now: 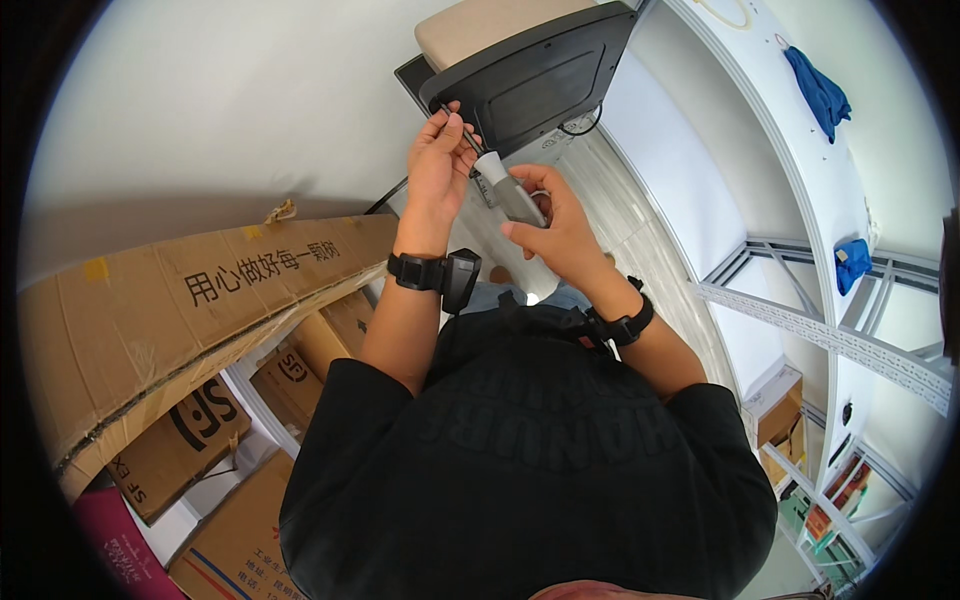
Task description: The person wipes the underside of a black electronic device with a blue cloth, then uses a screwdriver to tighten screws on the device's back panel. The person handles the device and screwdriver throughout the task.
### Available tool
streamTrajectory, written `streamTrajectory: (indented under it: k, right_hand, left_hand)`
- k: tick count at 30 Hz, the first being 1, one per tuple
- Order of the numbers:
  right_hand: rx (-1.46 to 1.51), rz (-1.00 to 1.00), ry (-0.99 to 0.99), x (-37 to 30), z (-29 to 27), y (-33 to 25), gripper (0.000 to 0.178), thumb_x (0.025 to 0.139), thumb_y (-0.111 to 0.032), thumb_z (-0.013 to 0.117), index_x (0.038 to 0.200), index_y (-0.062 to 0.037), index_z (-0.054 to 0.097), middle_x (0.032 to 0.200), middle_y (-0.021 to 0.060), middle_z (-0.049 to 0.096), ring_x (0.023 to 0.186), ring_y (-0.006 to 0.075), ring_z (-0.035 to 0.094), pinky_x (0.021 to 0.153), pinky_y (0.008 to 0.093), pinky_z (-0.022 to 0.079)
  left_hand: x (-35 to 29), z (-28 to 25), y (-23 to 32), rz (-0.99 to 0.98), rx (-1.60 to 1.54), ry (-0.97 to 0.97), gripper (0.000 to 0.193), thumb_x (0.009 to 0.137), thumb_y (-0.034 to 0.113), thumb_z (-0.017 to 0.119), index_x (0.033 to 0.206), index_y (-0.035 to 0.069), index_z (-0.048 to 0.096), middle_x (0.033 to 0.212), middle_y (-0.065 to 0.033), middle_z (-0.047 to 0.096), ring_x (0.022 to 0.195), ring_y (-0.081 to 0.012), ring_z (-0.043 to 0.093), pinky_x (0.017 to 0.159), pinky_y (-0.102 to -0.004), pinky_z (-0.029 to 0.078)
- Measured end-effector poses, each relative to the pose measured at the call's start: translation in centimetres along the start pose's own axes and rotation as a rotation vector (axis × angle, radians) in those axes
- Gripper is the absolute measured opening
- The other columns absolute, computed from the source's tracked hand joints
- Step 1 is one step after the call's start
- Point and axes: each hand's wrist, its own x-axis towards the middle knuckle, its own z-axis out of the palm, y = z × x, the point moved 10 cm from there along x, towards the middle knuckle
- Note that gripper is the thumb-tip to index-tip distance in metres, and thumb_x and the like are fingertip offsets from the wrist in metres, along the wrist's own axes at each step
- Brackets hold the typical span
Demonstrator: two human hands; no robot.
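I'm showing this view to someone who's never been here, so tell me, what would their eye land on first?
Probably the grey handheld tool near the upper centre, held in the right hand, with the left hand's fingers around its thin shaft. Just above is a large black panel with a tan cushion behind it. A long cardboard box stretches across the left side.

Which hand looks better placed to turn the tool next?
Probably the right hand, whose fingers and thumb sit around the grey handle; the left hand is up at the thin shaft, near the black panel.
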Motion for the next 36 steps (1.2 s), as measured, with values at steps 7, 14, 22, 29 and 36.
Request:
streamTrajectory:
  k: [7,14,22,29,36]
  right_hand:
    - [0.737,0.317,-0.25,-0.4,2.2,1.0,0.051,0.083,-0.009,0.056,0.131,-0.0046,0.039,0.108,0.0148,0.056,0.077,0.0213,0.062,0.052,0.0269,0.05]
    - [0.415,0.232,-0.161,0.1,1.5,1.5,0.054,0.081,-0.003,0.059,0.131,-0.0058,0.039,0.108,0.0113,0.051,0.076,0.018,0.06,0.055,0.027,0.051]
    - [0.134,0.155,-0.075,0.6,0.7,2.3,0.058,0.076,-0.005,0.07,0.127,-0.0063,0.043,0.105,0.006,0.045,0.074,0.0117,0.052,0.054,0.0257,0.046]
    - [0.596,0.362,-0.129,-0.3,1.4,2.8,0.05,0.084,-0.014,0.061,0.129,-0.0056,0.04,0.102,0.008,0.048,0.073,0.0161,0.057,0.052,0.026,0.045]
    - [0.439,0.341,-0.136,-0.2,1.1,2.8,0.05,0.083,-0.009,0.059,0.129,-0.0048,0.04,0.103,0.0095,0.054,0.078,0.0177,0.059,0.053,0.0279,0.046]
  left_hand:
    - [-0.1,-0.2,0.2,0.017,-0.056,0.006,0.018,0.095,0.008,0.051,0.112,0.003,0.055,0.083,-0.0074,0.062,0.071,-0.0144,0.061,0.064,-0.0263,0.053]
    - [-0.4,0.0,0.4,-0.005,-0.002,0.006,0.022,0.098,0.012,0.044,0.115,0.003,0.055,0.087,-0.0069,0.061,0.073,-0.0141,0.058,0.067,-0.0281,0.05]
    - [-0.5,-0.3,0.1,0.025,0.063,0.059,0.022,0.092,0.009,0.057,0.113,0.004,0.055,0.083,-0.0033,0.059,0.073,-0.0109,0.057,0.065,-0.023,0.049]
    - [-0.3,-0.2,0.0,0.027,0.054,0.034,0.022,0.092,0.007,0.055,0.114,0.002,0.053,0.083,-0.0068,0.061,0.07,-0.0128,0.059,0.064,-0.0236,0.051]
    - [-0.5,0.0,0.2,0.024,0.054,0.04,0.022,0.094,0.009,0.053,0.114,0.002,0.052,0.085,-0.0093,0.063,0.069,-0.0144,0.06,0.064,-0.0253,0.051]
